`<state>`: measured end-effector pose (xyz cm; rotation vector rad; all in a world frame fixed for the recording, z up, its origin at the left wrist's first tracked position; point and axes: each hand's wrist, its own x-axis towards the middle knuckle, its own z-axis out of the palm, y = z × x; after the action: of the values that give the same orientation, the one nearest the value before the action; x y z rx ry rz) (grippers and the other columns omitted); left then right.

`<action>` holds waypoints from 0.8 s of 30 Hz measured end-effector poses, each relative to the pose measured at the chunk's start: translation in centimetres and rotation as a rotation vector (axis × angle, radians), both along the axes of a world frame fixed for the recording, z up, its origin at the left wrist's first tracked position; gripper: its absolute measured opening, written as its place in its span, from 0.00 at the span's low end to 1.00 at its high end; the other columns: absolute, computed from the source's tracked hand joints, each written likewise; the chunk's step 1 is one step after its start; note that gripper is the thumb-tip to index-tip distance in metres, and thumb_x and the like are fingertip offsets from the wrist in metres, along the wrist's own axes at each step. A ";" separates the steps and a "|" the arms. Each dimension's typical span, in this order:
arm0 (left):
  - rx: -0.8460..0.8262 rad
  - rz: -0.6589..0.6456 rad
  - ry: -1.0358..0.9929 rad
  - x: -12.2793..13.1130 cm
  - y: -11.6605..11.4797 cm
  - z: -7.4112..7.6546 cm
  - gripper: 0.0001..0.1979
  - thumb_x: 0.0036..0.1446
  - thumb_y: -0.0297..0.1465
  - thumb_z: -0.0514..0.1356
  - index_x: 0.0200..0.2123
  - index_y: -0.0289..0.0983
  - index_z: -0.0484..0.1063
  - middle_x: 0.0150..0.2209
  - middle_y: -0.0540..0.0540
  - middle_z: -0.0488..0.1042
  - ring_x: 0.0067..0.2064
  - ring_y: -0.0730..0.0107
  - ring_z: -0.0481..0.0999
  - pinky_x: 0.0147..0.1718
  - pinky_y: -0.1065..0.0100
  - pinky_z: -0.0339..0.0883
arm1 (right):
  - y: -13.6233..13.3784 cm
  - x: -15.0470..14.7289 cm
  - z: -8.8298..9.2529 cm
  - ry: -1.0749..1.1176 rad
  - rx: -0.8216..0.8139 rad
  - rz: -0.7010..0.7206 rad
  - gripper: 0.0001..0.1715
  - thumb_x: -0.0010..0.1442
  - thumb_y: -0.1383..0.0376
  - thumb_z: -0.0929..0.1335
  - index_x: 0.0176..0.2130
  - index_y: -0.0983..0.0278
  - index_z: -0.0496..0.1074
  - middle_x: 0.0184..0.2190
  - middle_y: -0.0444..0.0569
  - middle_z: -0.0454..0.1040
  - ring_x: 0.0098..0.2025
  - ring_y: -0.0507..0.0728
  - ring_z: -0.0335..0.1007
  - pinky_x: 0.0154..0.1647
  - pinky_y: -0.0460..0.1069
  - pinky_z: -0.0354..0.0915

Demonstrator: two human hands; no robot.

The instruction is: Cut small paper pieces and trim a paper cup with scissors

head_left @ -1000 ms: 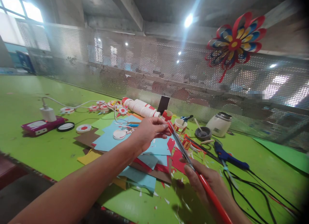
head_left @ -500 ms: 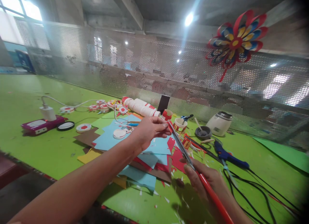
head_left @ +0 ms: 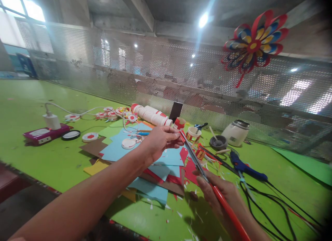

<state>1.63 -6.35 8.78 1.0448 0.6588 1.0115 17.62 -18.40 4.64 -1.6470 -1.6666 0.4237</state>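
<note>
My left hand (head_left: pixel 162 142) is closed in a pinch on a small red paper piece (head_left: pixel 183 135), most of it hidden by the fingertips. Long scissors (head_left: pixel 194 155) with red handles are gripped in my right hand (head_left: pixel 218 189), their blades pointing up and away. The tips of the blades meet the red piece beside my left fingertips. Below my left hand lies a stack of light blue paper (head_left: pixel 171 158) with red, brown and yellow sheets under it. Small paper scraps (head_left: pixel 178 214) are scattered on the green table near my right hand.
A blue glue gun (head_left: pixel 247 170) with black cables lies at the right. Behind are paper cups (head_left: pixel 193 133), a stacked row of cups (head_left: pixel 153 116), a dark bowl (head_left: pixel 218 142) and a white jar (head_left: pixel 236 133). A purple power strip (head_left: pixel 45 134) sits left. A perforated screen (head_left: pixel 155 75) borders the table.
Both hands stay almost in place; the scissors and the red paper piece show hardly any shift.
</note>
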 end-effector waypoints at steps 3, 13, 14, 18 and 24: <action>-0.013 0.003 0.002 0.0 0.0 -0.1 0.05 0.52 0.21 0.59 0.25 0.30 0.68 0.23 0.45 0.73 0.25 0.73 0.74 0.29 0.69 0.64 | 0.0 -0.2 0.0 -0.002 0.011 -0.011 0.25 0.57 0.49 0.61 0.32 0.63 0.77 0.14 0.41 0.63 0.16 0.52 0.60 0.17 0.45 0.55; -0.060 0.004 0.046 0.1 0.5 -0.4 0.05 0.53 0.18 0.57 0.25 0.29 0.68 0.23 0.44 0.74 0.25 0.74 0.74 0.28 0.71 0.65 | 0.2 0.0 -0.2 -0.037 -0.007 -0.007 0.26 0.57 0.46 0.60 0.32 0.62 0.76 0.16 0.44 0.68 0.20 0.55 0.65 0.20 0.46 0.59; -0.062 0.005 0.047 0.1 0.6 -0.5 0.06 0.53 0.18 0.57 0.25 0.29 0.68 0.23 0.44 0.74 0.25 0.74 0.74 0.28 0.71 0.65 | 0.2 0.1 -0.3 -0.044 -0.010 0.009 0.26 0.58 0.46 0.60 0.31 0.62 0.75 0.16 0.44 0.67 0.20 0.54 0.64 0.20 0.46 0.59; -0.080 0.000 0.058 0.3 1.0 -0.9 0.07 0.52 0.17 0.57 0.24 0.30 0.69 0.23 0.45 0.74 0.24 0.75 0.74 0.27 0.73 0.66 | 0.4 0.3 -0.6 -0.015 -0.037 0.068 0.25 0.60 0.47 0.58 0.27 0.60 0.71 0.17 0.43 0.65 0.19 0.53 0.61 0.18 0.45 0.56; -0.046 0.040 0.158 0.3 1.6 -1.2 0.07 0.52 0.18 0.56 0.24 0.30 0.68 0.22 0.45 0.74 0.24 0.73 0.74 0.25 0.72 0.66 | 1.0 0.4 -1.0 0.039 -0.041 0.078 0.26 0.59 0.47 0.59 0.24 0.61 0.70 0.15 0.42 0.62 0.19 0.52 0.58 0.17 0.45 0.56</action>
<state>1.94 -4.76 7.58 1.0821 0.8309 0.9501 18.05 -17.40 3.63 -1.5967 -1.7080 0.5287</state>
